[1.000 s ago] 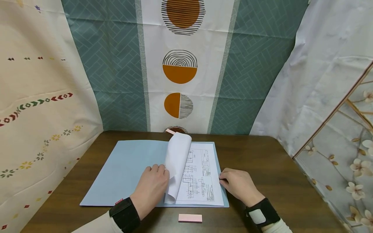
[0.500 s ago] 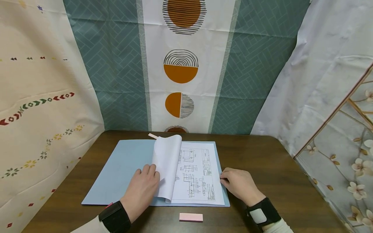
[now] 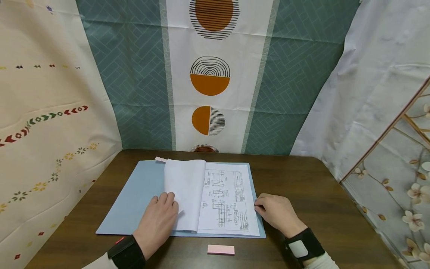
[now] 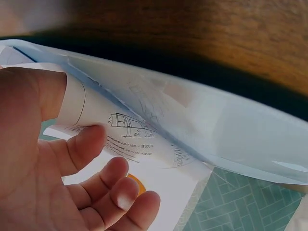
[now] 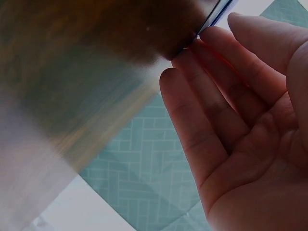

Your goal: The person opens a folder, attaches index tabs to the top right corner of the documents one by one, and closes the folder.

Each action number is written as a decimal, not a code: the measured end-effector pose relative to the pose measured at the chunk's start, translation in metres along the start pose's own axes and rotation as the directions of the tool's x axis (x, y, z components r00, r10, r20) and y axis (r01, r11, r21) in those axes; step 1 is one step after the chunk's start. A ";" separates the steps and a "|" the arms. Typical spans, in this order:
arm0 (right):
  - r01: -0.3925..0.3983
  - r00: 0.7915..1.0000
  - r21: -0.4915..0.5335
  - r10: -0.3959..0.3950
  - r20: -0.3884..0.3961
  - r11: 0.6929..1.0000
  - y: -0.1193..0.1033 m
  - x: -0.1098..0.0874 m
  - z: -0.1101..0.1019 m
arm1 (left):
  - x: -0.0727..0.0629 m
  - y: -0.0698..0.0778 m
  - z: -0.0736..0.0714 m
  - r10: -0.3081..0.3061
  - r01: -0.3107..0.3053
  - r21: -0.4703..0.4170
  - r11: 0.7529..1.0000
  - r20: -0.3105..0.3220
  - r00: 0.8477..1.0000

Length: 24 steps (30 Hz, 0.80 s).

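A light blue folder (image 3: 134, 198) lies spread on the table, with printed drawing sheets (image 3: 228, 201) on its right half. My left hand (image 3: 158, 220) holds the lower left edge of a turned page (image 3: 186, 194), whose white back faces up. In the left wrist view, the curled page (image 4: 74, 103) passes between thumb and forefinger, while the other fingers are loosely bent. A pink tab (image 3: 160, 159) sticks out at the page's top left corner. At the folder's right edge, the fingertips of my right hand (image 3: 277, 213) touch the border, its fingers nearly straight.
A pink pad of sticky notes (image 3: 220, 250) lies just in front of the folder, near the table's front. Brown wood table (image 3: 285, 175) surrounds the folder. Behind stands a teal and white patterned curtain (image 3: 215, 123), with pale cloths at both sides.
The left hand has moved left and slightly down, carrying the page over, so it lies flatter and more of the drawing beneath shows. The right hand stays at the folder's edge.
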State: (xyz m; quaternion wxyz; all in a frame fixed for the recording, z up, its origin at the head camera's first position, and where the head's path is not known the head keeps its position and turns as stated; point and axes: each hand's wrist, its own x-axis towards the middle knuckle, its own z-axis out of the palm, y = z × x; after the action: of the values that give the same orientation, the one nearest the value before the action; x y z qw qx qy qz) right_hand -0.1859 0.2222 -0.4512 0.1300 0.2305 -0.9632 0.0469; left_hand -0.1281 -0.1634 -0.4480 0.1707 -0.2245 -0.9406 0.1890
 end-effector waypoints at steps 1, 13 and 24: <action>0.000 1.000 0.000 0.000 0.000 1.000 0.000 0.000 0.000 | 0.000 0.000 0.000 0.002 -0.002 0.000 1.000 0.009 1.000; 0.004 1.000 0.009 -0.004 0.002 1.000 0.002 0.000 0.002 | 0.000 0.000 0.003 0.071 -0.071 -0.077 0.995 -0.004 0.997; 0.015 1.000 0.015 -0.015 -0.008 1.000 0.003 0.000 0.002 | 0.002 -0.002 0.002 0.073 -0.068 -0.123 0.990 0.037 0.997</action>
State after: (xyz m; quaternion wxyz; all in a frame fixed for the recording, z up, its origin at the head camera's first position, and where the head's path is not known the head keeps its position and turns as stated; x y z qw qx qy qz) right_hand -0.1877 0.2241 -0.4529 0.1323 0.2384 -0.9606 0.0542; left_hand -0.1317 -0.1645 -0.4487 0.1304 -0.2636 -0.9452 0.1419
